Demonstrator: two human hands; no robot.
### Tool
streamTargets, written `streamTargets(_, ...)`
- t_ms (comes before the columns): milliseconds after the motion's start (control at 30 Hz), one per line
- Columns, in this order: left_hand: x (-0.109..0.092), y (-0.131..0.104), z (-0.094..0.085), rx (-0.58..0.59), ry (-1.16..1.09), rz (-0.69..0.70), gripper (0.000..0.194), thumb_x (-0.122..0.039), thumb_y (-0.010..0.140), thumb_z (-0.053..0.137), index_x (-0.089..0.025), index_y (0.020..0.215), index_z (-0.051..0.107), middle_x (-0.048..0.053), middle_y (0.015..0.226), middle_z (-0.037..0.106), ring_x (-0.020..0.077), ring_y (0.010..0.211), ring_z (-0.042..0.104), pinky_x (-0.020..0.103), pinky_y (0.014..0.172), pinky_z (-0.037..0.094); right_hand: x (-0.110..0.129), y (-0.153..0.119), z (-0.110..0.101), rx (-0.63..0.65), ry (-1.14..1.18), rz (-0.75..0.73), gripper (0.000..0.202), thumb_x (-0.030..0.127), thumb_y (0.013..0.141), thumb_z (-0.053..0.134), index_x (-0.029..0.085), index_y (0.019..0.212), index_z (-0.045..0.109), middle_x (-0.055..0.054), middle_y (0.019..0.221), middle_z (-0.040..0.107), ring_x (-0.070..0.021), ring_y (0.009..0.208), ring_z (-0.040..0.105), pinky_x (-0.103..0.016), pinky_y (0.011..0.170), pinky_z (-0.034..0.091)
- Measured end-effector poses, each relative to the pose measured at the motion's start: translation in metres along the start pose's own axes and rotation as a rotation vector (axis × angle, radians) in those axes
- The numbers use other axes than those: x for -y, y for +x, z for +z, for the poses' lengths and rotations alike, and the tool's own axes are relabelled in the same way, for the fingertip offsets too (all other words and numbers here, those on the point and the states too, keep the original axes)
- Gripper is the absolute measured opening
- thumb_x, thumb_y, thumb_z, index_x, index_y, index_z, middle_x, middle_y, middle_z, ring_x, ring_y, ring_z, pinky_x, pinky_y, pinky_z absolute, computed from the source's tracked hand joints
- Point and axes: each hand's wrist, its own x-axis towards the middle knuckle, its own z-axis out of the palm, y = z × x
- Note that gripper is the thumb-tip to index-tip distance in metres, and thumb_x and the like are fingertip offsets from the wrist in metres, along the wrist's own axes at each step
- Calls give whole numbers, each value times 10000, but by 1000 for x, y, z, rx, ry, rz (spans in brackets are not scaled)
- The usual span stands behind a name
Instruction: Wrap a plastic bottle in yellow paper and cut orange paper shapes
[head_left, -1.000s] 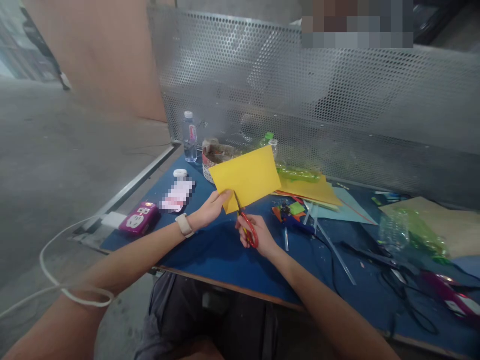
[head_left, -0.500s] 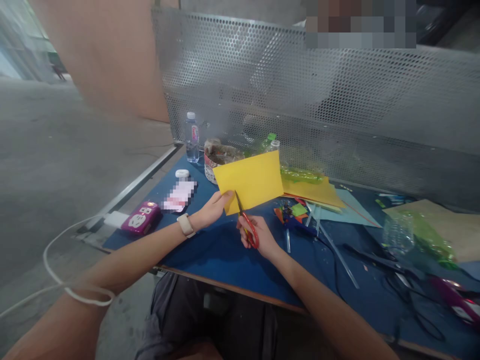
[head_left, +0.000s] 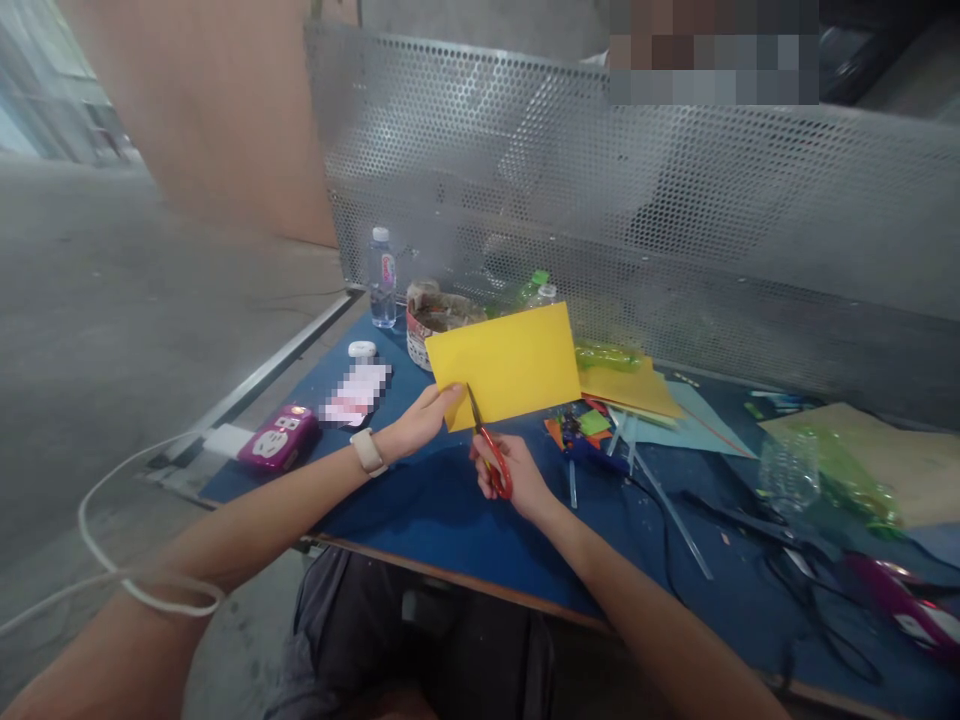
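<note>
A sheet of yellow paper (head_left: 517, 360) is held up above the blue table, tilted toward me. My left hand (head_left: 421, 418) pinches its lower left corner, thumb on the near face. Red-handled scissors (head_left: 495, 465) are in my right hand (head_left: 517, 475), just below the sheet. Their dark blades point up and lie at the paper's lower edge, close to my left thumb. How far the blades have parted is hard to make out. My fingers partly hide the handles.
On the blue table (head_left: 420, 530) stand a water bottle (head_left: 382, 280) and a round basket (head_left: 427, 335). A phone (head_left: 358, 392) and purple power strip (head_left: 281, 438) lie left. Glue gun (head_left: 600, 455), clear sticks, coloured paper (head_left: 690, 420) and cut plastic bottles (head_left: 847, 480) lie right. Behind rises a perforated metal panel (head_left: 487, 150).
The right end of the yellow paper has swung slightly nearer and to the right. Both hands keep nearly the same place, and the view has shifted a little.
</note>
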Motion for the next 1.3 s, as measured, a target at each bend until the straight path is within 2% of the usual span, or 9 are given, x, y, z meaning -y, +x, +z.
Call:
streamTargets(100,2,1,-1,1,-13,-4,518,-714,942,791,-200,1006,773,57,964,791,222,876,690,313,739,560,0,0,1,-8,-3,3,712,870,796,915,206,777,660,52,502,546,-118,365,538,-219,377,392)
streamTargets(300,6,1,-1,7,-44,-9,571,-726,943,796,-177,1098,824,78,1101,842,199,880,707,302,756,584,-1,-1,1,-18,-8,10,705,859,800,921,204,778,660,51,510,555,-116,367,543,-213,377,392)
streamTargets(500,4,2,1,23,-102,-12,551,-699,944,823,-185,1141,808,118,1191,866,280,1080,798,351,882,656,2,-1,3,-23,-3,22,693,833,773,951,207,767,656,57,502,559,-113,360,544,-209,375,400)
streamTargets(633,3,2,3,30,-168,-27,590,-720,957,830,-178,1188,807,145,1257,873,312,1111,826,401,941,685,3,-1,4,-35,-2,33,726,866,741,951,206,758,648,51,494,562,-114,352,546,-208,364,400)
streamTargets(800,-3,1,4,-30,-272,-25,562,-670,972,873,-164,1210,820,157,1297,874,334,1192,837,424,1033,693,1,-1,4,-31,-12,56,768,909,700,945,203,752,647,43,486,566,-120,346,560,-204,350,389)
streamTargets(1033,-1,5,2,-148,-280,-25,405,-528,1021,851,-165,1200,830,136,1300,885,287,1156,845,344,940,705,2,-2,5,-30,-19,76,687,810,726,975,207,748,647,46,476,569,-117,334,550,-199,334,375)
streamTargets(1133,3,6,2,-157,-263,6,386,-524,1006,857,-179,1176,834,115,1275,886,269,1149,836,320,935,693,1,-3,5,-19,-9,76,678,811,748,959,211,746,644,43,472,566,-118,335,545,-201,333,376)
streamTargets(1300,2,5,4,-122,-294,-10,401,-537,1001,853,-187,1195,830,127,1305,875,294,1189,833,364,988,697,1,-4,5,-17,6,57,698,842,766,936,207,747,646,43,478,561,-117,341,548,-199,336,378)
